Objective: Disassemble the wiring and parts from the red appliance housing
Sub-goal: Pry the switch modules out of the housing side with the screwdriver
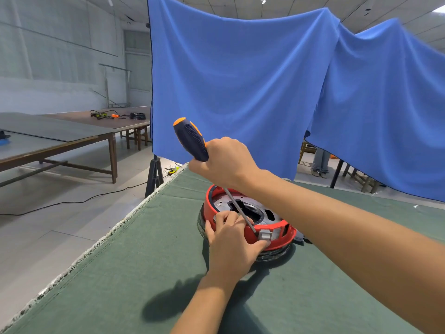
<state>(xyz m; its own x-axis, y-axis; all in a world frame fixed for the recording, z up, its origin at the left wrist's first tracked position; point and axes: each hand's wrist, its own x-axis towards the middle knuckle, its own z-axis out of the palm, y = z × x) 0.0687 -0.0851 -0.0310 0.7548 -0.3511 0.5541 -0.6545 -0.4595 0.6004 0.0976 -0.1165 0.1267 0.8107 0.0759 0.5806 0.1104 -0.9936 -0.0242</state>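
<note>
Red housing (pixel 250 233), round and shallow, sitting open side up on the green cloth (pixel 134 273) of a table, near the far left edge. Inside it, a grey metal plate (pixel 240 201) with dark cut-outs; beneath it, something dark and glossy, hard to identify.

Right hand (pixel 225 162) wrapped tight round the lower handle of a screwdriver (pixel 190 138), dark blue with orange trim. Shaft slanting down across the plate, tip meeting a small grey clip (pixel 265 235) at the near rim. Left hand (pixel 232 242) curled over the near wall of the housing, thumb against the outer wall under the clip, fingers pressed on the rim beside the shaft.

Likely rigid moulded plastic, light enough to skid on cloth under prying, so bracing at the rim close to the tool looks sensible. Thin rim and clip could crack if levered hard.

Wiring not visible. Exact tip contact too small to judge. Housing's right side hidden behind the right forearm. Blue drape (pixel 240 80) hanging behind.
</note>
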